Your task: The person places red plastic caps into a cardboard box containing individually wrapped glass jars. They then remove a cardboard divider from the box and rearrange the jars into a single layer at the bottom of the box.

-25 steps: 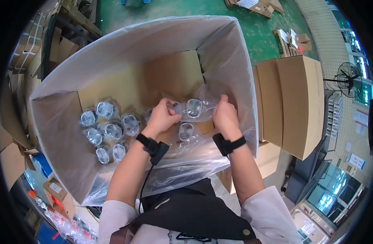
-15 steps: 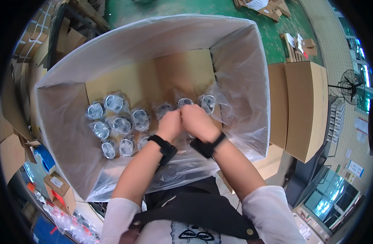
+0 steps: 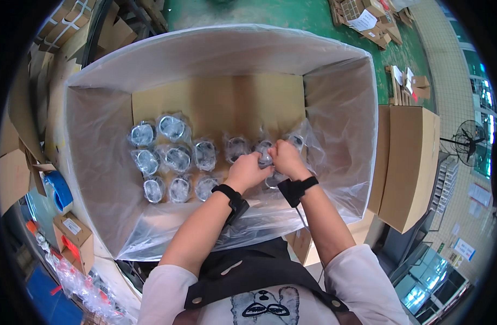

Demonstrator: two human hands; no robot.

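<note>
Both of my hands are inside a large plastic-lined carton, working at one round silvery metal part in a clear plastic bag [image 3: 265, 153]. My left hand [image 3: 248, 172] is closed with its fingers against the near left side of this part. From the right, my right hand [image 3: 287, 159] pinches the bag's plastic. Another bagged metal part [image 3: 237, 148] stands just left of them, and one more [image 3: 296, 142] lies beyond my right hand. Close below my fingers is a partly covered bagged part [image 3: 274, 180]. Each wrist wears a black band.
Several more bagged round metal parts [image 3: 178, 157] sit in rows on the carton's left side. The carton's wall and liner [image 3: 340, 124] rise all round. A tall brown cardboard box [image 3: 408, 168] stands to the right. At the left are a blue roll [image 3: 57, 190] and a small carton [image 3: 73, 242].
The view has shifted, so the carton appears further right. My hands, pressed together before, have parted slightly, and a bagged part now shows between them.
</note>
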